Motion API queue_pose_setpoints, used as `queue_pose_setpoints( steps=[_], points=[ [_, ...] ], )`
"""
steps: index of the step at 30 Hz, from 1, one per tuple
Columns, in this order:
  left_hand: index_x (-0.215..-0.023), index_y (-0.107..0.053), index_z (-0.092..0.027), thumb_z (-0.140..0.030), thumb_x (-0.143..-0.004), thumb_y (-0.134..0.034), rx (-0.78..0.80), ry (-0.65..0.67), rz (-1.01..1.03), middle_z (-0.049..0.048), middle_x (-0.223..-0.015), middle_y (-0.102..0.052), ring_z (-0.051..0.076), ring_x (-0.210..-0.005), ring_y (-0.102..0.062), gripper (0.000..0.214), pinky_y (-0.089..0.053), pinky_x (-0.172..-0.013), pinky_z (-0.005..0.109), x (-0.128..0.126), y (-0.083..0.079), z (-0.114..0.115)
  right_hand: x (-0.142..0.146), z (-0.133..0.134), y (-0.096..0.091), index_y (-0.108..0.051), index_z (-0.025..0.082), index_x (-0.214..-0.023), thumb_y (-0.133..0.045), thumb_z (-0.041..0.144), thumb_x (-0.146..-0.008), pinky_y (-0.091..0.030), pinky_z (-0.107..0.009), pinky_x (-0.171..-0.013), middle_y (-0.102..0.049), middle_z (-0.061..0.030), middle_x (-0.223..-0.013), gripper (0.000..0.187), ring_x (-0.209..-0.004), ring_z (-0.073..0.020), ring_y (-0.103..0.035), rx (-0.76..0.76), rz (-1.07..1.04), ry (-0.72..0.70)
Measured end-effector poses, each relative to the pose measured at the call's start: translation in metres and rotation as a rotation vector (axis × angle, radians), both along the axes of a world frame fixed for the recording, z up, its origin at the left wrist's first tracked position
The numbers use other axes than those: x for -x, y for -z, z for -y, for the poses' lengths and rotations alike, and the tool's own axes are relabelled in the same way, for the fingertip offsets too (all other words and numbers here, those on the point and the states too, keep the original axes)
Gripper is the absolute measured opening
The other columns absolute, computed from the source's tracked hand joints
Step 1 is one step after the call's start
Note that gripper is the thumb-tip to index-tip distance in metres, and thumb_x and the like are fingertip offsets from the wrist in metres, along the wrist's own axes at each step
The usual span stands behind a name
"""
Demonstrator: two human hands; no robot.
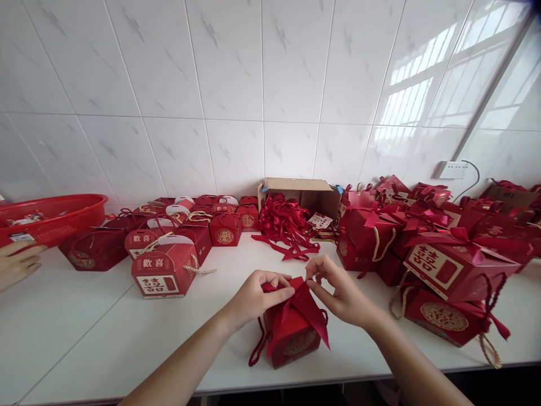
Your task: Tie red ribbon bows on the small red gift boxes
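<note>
two hands, the left hand (262, 293) and the right hand (332, 290), meet over one red box (291, 352) near the front edge of the white surface (127, 338); one other hand, a co-worker's hand (21, 260), is at the far left, beside one red basin (84, 219). one cardboard carton (300, 184) stands by the wall with one heap of loose ribbons (281, 217) at its opening, too tangled to count. at right, one upper box (469, 276) rests on one lower box (443, 318); the boxes behind and at left overlap too much for a sure count. the red box has one round gold emblem (300, 342) on its front, dark red cord at both sides and a wide satin ribbon (306, 313) draped over its top. both hands are nearly closed, fingers and thumb pinching the satin ribbon.
</note>
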State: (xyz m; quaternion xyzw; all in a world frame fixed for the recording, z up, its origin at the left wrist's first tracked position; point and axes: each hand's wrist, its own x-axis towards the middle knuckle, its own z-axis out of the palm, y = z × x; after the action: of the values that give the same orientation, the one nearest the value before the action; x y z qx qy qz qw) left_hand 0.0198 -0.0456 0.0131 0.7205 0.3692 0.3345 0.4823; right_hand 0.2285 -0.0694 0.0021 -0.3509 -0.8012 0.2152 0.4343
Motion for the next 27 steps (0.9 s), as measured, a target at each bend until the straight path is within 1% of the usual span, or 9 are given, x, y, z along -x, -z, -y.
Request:
queue_pose_setpoints(
  steps=[4,5,7,9,14,20,22,25,27],
  points=[
    [-0.058,-0.061,-0.018,-0.038,-0.072,-0.068,0.006,-0.023,-0.037,0.0075,-0.089,-0.073,0.028,-0.111,-0.058,0.025,-0.043,-0.092,0.033,-0.001,0.000,0.002,-0.003,-0.001,0.002,-0.049,0.024,-0.113,-0.050,0.023,-0.088,-0.045,-0.028,-0.063,-0.054,-0.0030,-0.086,0.025,-0.073,-0.0148,-0.051,0.121,0.003,-0.010],
    [-0.061,-0.064,-0.018,-0.037,-0.072,-0.069,0.001,-0.023,-0.047,0.0074,-0.089,-0.073,0.028,-0.111,-0.058,0.023,-0.043,-0.092,0.033,-0.001,0.000,0.002,-0.004,-0.002,0.003,-0.052,0.024,-0.111,-0.053,0.026,-0.087,-0.044,-0.028,-0.062,-0.055,-0.0032,-0.086,0.024,-0.072,-0.0147,-0.052,0.145,0.027,0.000],
    [-0.063,-0.067,-0.018,-0.035,-0.071,-0.069,-0.010,-0.018,-0.058,0.0072,-0.086,-0.073,0.028,-0.112,-0.057,0.019,-0.042,-0.093,0.033,-0.001,-0.001,0.002,-0.006,-0.003,0.006,-0.060,0.022,-0.095,-0.058,0.031,-0.085,-0.044,-0.028,-0.062,-0.055,-0.0039,-0.086,0.013,-0.071,-0.0149,-0.052,0.168,0.069,0.020],
    [-0.063,-0.068,-0.019,-0.033,-0.072,-0.069,-0.020,-0.015,-0.064,0.0078,-0.085,-0.074,0.027,-0.113,-0.057,0.017,-0.041,-0.094,0.033,-0.001,-0.001,0.002,-0.007,-0.003,0.008,-0.061,0.021,-0.080,-0.058,0.033,-0.085,-0.044,-0.028,-0.063,-0.055,-0.0043,-0.086,0.014,-0.073,-0.0155,-0.052,0.166,0.062,0.033],
    [-0.051,-0.056,-0.020,-0.030,-0.069,-0.071,-0.045,-0.028,-0.035,0.0084,-0.086,-0.074,0.027,-0.116,-0.055,0.026,-0.042,-0.094,0.035,-0.004,0.000,0.003,-0.004,-0.004,0.009,-0.054,0.020,-0.072,-0.054,0.031,-0.087,-0.044,-0.033,-0.079,-0.059,-0.0062,-0.094,0.018,-0.087,-0.0190,-0.057,0.135,-0.077,0.042],
    [-0.048,-0.047,-0.021,-0.029,-0.069,-0.071,-0.114,-0.087,-0.017,0.0087,-0.081,-0.074,0.028,-0.112,-0.058,0.033,-0.043,-0.090,0.038,-0.006,0.006,0.004,-0.001,-0.004,0.007,-0.049,0.020,-0.066,-0.054,0.032,-0.086,-0.043,-0.035,-0.076,-0.063,-0.0071,-0.093,0.024,-0.085,-0.0203,-0.058,0.181,-0.159,0.071],
    [-0.046,-0.043,-0.021,-0.029,-0.067,-0.073,-0.128,-0.094,-0.024,0.0076,-0.078,-0.074,0.028,-0.110,-0.060,0.037,-0.039,-0.097,0.041,-0.007,0.008,0.003,-0.001,-0.004,0.008,-0.050,0.020,-0.065,-0.055,0.033,-0.085,-0.042,-0.036,-0.079,-0.063,-0.0073,-0.094,0.024,-0.088,-0.0211,-0.059,0.188,-0.190,0.087],
    [-0.043,-0.036,-0.022,-0.030,-0.061,-0.078,-0.142,-0.090,-0.035,0.0048,-0.073,-0.074,0.026,-0.106,-0.062,0.046,-0.021,-0.110,0.043,-0.007,0.009,0.002,0.000,-0.003,0.013,-0.051,0.020,-0.064,-0.057,0.033,-0.083,-0.041,-0.037,-0.083,-0.063,-0.0074,-0.095,0.023,-0.092,-0.0225,-0.059,0.203,-0.238,0.120],
    [-0.044,-0.043,-0.022,-0.031,-0.058,-0.080,-0.132,-0.085,-0.051,0.0044,-0.074,-0.074,0.026,-0.106,-0.062,0.041,-0.015,-0.112,0.043,-0.006,0.008,0.002,0.002,-0.002,0.017,-0.052,0.020,-0.064,-0.058,0.033,-0.082,-0.041,-0.037,-0.084,-0.064,-0.0076,-0.095,0.023,-0.093,-0.0232,-0.059,0.225,-0.283,0.140]
  ],
)
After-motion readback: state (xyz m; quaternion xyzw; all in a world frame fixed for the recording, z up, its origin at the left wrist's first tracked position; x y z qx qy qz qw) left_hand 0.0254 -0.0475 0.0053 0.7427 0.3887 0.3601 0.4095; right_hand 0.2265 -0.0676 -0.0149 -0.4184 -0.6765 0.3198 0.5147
